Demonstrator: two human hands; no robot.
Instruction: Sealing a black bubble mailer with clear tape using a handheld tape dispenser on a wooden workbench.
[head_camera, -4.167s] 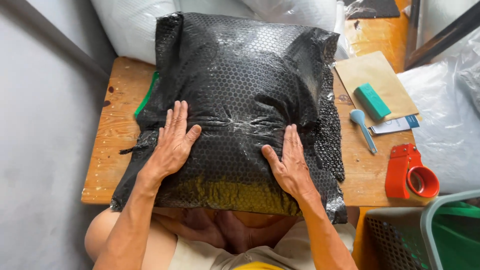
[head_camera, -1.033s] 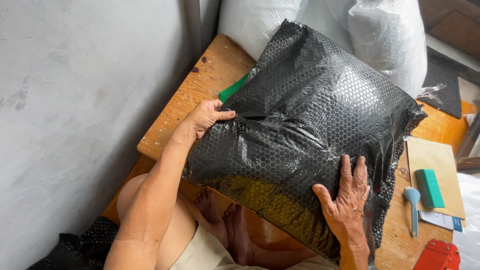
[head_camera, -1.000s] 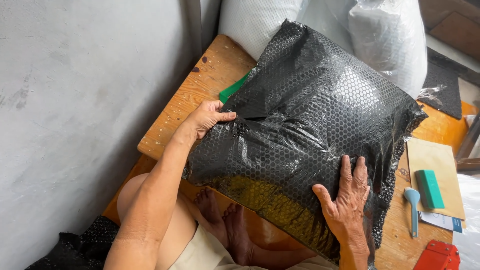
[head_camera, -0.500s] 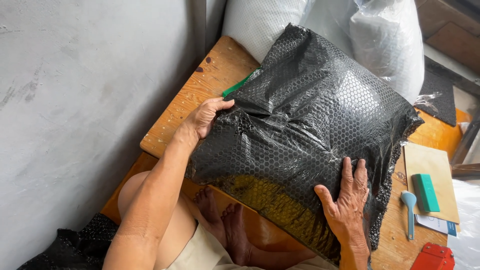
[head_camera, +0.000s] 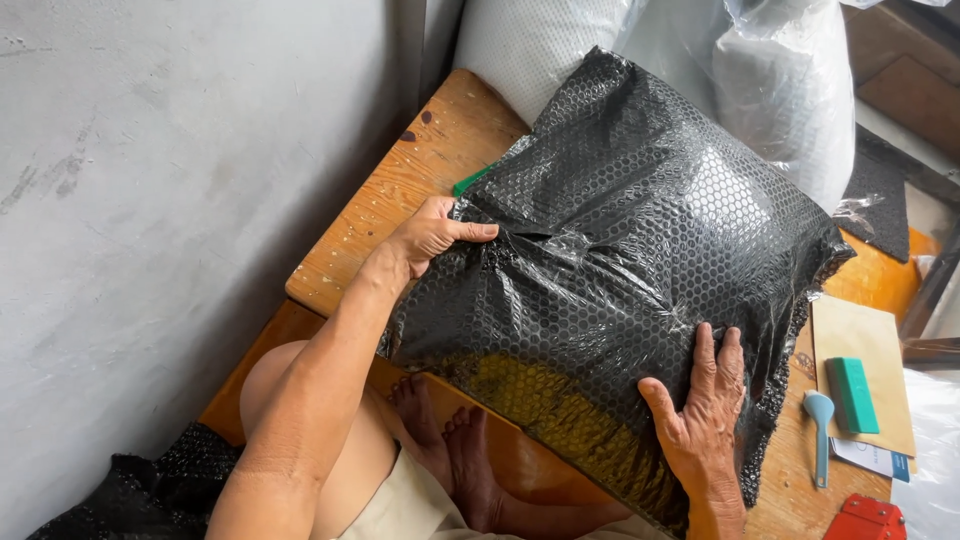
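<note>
Bubble wrap, black and shiny, covers a big cushion-shaped parcel (head_camera: 620, 290) that lies tilted across a wooden table (head_camera: 400, 200), its near edge hanging over the person's bare feet (head_camera: 450, 450). At the parcel's 9 o'clock edge the left hand (head_camera: 430, 232) grips a fold of the wrap, thumb on top and fingers (head_camera: 470, 232) curled around the edge. At about 5 o'clock the right hand (head_camera: 705, 420) lies flat on the wrap, fingers spread open and pressing down, holding nothing. A green strip (head_camera: 470, 180) peeks from under the parcel near 10 o'clock. Off to 3 o'clock on the table lie a brown envelope (head_camera: 860, 350), a teal block (head_camera: 852, 393) on it, a pale blue spoon (head_camera: 820, 430) just beside, and a red object (head_camera: 865, 520) toward 4 o'clock. White sacks (head_camera: 700, 60) stand at 12 o'clock.
</note>
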